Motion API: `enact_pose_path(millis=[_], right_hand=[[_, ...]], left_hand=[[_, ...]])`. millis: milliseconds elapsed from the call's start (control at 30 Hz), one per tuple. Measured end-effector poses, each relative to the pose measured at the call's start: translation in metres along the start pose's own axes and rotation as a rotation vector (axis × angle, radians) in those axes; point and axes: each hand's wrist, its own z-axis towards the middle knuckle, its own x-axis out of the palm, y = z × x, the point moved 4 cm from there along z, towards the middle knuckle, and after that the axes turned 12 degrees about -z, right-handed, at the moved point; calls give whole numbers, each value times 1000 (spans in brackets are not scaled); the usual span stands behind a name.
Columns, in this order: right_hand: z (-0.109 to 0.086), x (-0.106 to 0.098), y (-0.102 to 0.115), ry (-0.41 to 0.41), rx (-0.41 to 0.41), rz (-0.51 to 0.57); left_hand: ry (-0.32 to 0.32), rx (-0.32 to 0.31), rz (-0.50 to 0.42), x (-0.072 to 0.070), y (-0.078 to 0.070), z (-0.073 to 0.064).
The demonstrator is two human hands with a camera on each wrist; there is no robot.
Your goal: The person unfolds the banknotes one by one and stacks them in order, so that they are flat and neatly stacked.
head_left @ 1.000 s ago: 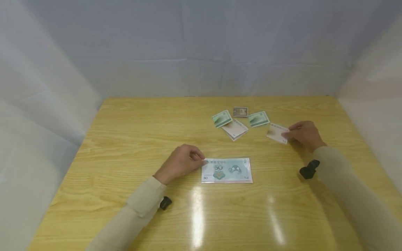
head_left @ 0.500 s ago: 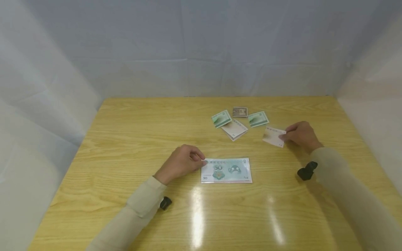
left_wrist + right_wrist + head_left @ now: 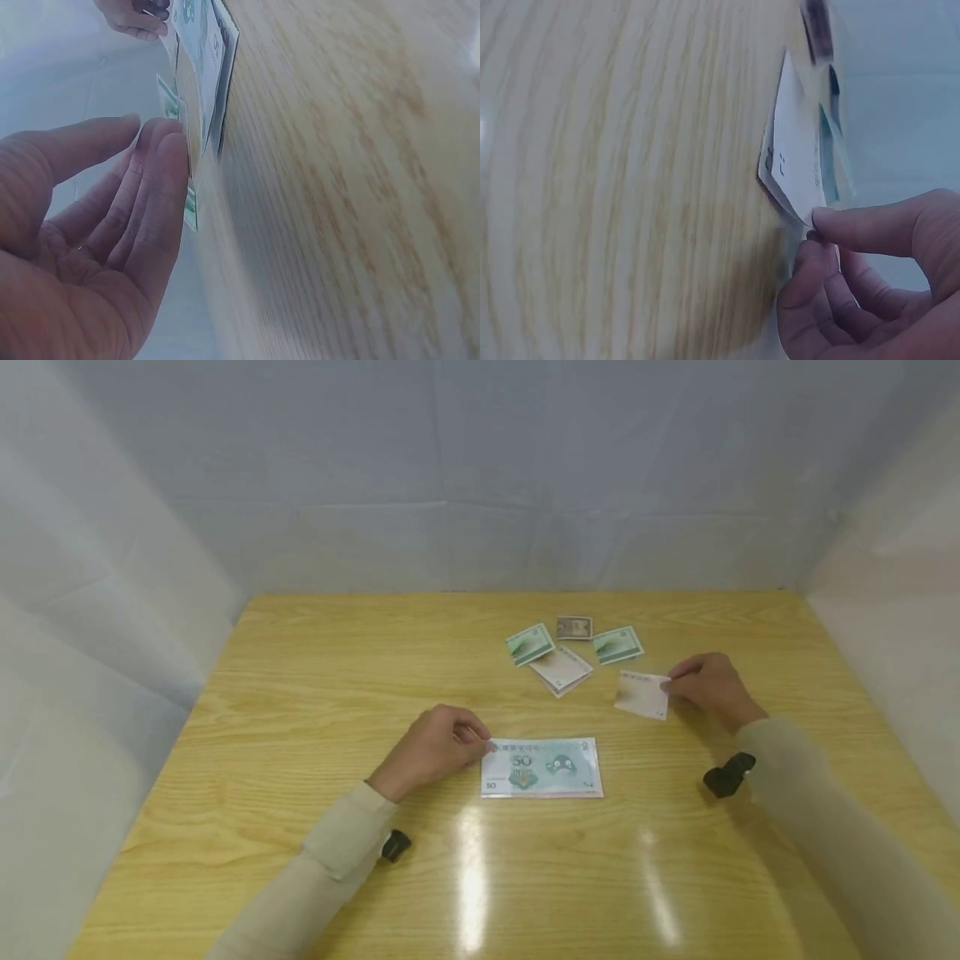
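In the head view a blue-green play banknote marked 50 (image 3: 542, 768) lies flat on the wooden table, with a pinkish edge showing under its lower side. My left hand (image 3: 435, 750) is at its upper left corner; in the left wrist view the fingers are loosely bent, with a small gap between thumb and fingertips. My right hand (image 3: 714, 689) pinches the right edge of a pale folded banknote (image 3: 642, 695) between thumb and fingers. Seen from the right wrist, that folded banknote (image 3: 795, 142) has two layers slightly apart.
Behind lie a left green folded note (image 3: 531, 644), partly over pale folded notes (image 3: 562, 668), a small brown note (image 3: 574, 627) and a right green folded note (image 3: 618, 645). White sheeting (image 3: 495, 477) surrounds the table (image 3: 337, 693) at the back and sides.
My right hand has moved left and slightly nearer with the pale folded banknote, which has turned a little straighter. The left hand and the 50 banknote stay in place.
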Motion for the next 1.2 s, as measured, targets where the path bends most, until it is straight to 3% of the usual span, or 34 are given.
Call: enact_pose_path(millis=[367,733,933,1200], right_hand=[[-10,6,15,75,-35,259],[-24,12,44,105,-51,295],[-31,23,66,130,-125,289],[-36,43,93,180,-216,314]], left_hand=[[6,10,-30,1,-2,1],[-3,68,-66,9,-16,5],[9,131,-69,18,-28,9],[19,171,-81,31,-40,17]])
